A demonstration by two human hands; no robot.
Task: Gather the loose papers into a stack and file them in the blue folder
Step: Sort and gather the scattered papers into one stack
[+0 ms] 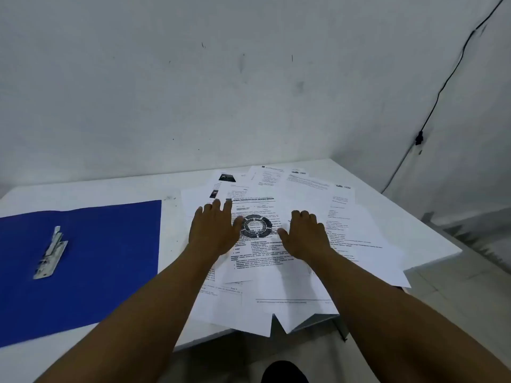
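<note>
My left hand (214,230) and right hand (305,235) lie flat, fingers spread, gripping nothing, on the loose papers (356,239) fanned across the white table (116,189). The blue folder (110,258) lies open alongside; I should sweep edges inward evenly.
</note>
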